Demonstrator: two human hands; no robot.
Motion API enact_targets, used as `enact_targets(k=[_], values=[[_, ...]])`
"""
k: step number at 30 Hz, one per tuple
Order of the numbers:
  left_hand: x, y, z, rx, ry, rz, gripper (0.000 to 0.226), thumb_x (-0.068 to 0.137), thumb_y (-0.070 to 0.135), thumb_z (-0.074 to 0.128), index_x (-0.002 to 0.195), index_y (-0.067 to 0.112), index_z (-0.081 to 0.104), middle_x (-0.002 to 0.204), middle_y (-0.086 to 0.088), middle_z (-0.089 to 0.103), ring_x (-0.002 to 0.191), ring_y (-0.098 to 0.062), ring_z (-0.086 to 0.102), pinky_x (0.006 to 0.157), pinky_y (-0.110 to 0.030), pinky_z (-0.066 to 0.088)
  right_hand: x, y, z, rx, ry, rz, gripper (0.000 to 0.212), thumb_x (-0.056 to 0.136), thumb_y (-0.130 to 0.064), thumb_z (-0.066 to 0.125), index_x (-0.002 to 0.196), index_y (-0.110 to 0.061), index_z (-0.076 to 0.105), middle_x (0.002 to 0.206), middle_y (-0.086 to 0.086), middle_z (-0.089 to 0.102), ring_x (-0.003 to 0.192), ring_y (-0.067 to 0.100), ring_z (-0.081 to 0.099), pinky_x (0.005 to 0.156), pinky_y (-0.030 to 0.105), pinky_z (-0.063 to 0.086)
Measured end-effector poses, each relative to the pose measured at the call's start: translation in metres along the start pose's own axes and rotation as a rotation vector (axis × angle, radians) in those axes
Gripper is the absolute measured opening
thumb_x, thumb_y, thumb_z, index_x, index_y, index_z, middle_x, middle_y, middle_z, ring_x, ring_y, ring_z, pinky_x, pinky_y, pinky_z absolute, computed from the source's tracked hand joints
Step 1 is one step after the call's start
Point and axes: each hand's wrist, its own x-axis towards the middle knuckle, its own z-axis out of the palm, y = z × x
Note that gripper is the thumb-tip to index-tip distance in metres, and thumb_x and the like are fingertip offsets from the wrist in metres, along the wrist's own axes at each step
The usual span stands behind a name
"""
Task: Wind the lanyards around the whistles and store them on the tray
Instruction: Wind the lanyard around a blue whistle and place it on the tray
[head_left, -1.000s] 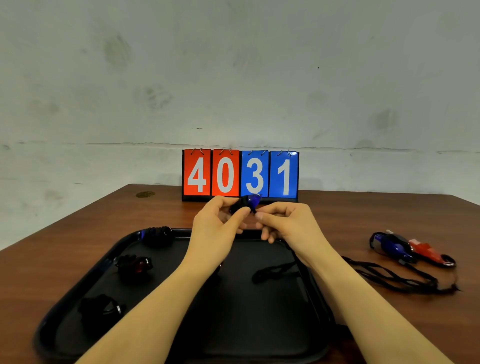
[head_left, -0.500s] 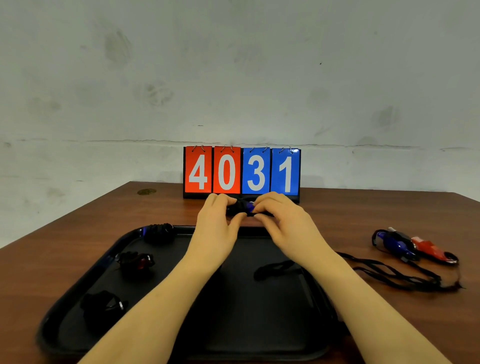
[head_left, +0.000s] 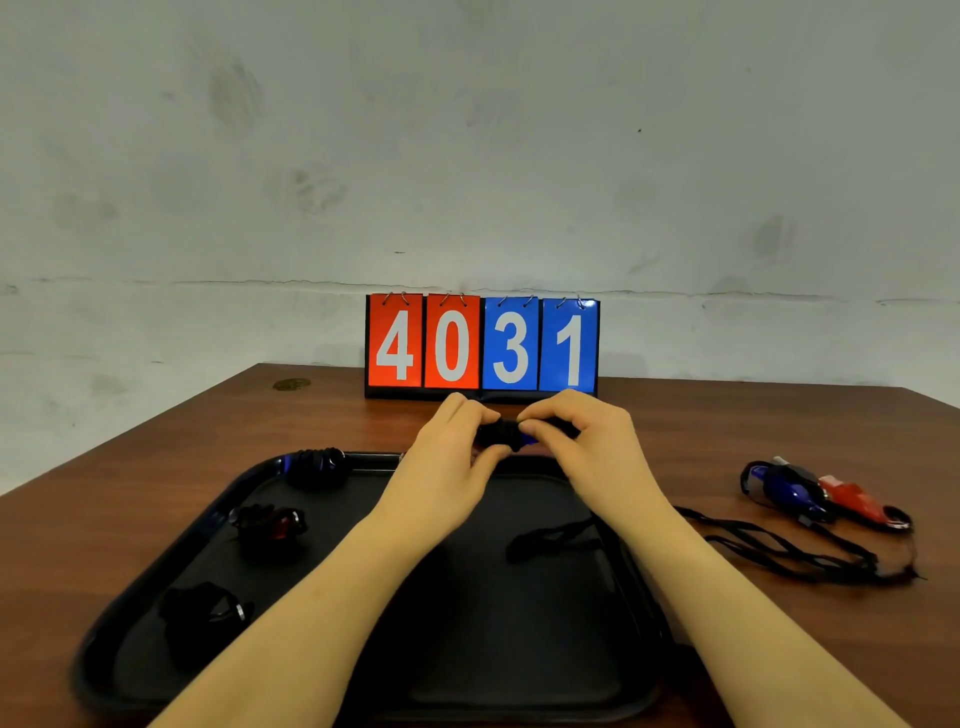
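Head view, the only one I have. I hold the blue whistle (head_left: 511, 436) between both hands above the tray's far edge, toward twelve o'clock, just in front of the scoreboard (head_left: 482, 345). My left hand (head_left: 449, 457) pinches its left end with curled fingers and thumb; my right hand (head_left: 584, 441) has its fingertips curled over the right end, pressing the black lanyard (head_left: 558, 538) wraps down. The loose tail drops from under my right hand and rests on the tray (head_left: 519, 675) at about three o'clock of its floor.

I judge the whistle light, hard and smooth, so it could twist out of a pinch; best held by its ends. The cord looks soft and limp, likely to spring loose unless kept taut and pinned.

Three wound bundles (head_left: 270, 525) lie along the tray's nine o'clock side. On the table (head_left: 156, 519) at three o'clock lie a blue whistle and a red whistle (head_left: 852, 499) touching, cords trailing.
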Motion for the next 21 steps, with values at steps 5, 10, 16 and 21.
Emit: enact_targets(k=[5, 10, 16, 21], values=[[-0.001, -0.001, 0.000, 0.016, -0.046, -0.004, 0.032, 0.089, 0.028, 0.057, 0.120, 0.021, 0.051, 0.112, 0.010, 0.051, 0.094, -0.001, 0.051, 0.082, -0.017, 0.047, 0.003, 0.003, -0.003, 0.246, -0.003, 0.184, 0.009, 0.081, -0.006, 0.068, 0.088, -0.010, 0.072, 0.086, 0.003, 0.069, 0.085, 0.014, 0.066, 0.072, 0.026, 0.058], [-0.003, 0.001, -0.004, -0.105, -0.071, -0.046, 0.032, 0.089, 0.025, 0.058, 0.120, 0.023, 0.052, 0.105, 0.013, 0.052, 0.088, 0.000, 0.052, 0.074, -0.006, 0.041, 0.006, 0.006, -0.009, 0.419, -0.037, 0.305, 0.008, 0.079, -0.008, 0.070, 0.086, -0.008, 0.074, 0.086, 0.009, 0.071, 0.089, 0.025, 0.068, 0.076, 0.037, 0.058], [-0.004, 0.006, -0.005, -0.322, -0.067, -0.124, 0.025, 0.087, 0.024, 0.060, 0.111, 0.029, 0.055, 0.102, 0.011, 0.063, 0.089, -0.003, 0.061, 0.072, -0.008, 0.046, 0.008, 0.006, -0.014, 0.570, -0.069, 0.383, 0.008, 0.081, -0.011, 0.067, 0.081, -0.010, 0.075, 0.090, 0.018, 0.070, 0.093, 0.044, 0.061, 0.092, 0.059, 0.045], [-0.003, 0.009, -0.008, -0.482, -0.039, -0.194, 0.019, 0.087, 0.022, 0.061, 0.103, 0.030, 0.057, 0.094, 0.011, 0.067, 0.081, -0.003, 0.066, 0.070, -0.012, 0.049, 0.008, 0.004, -0.012, 0.600, -0.070, 0.361, 0.016, 0.084, -0.003, 0.062, 0.079, -0.013, 0.073, 0.070, 0.008, 0.068, 0.057, 0.013, 0.055, 0.059, 0.024, 0.046]])
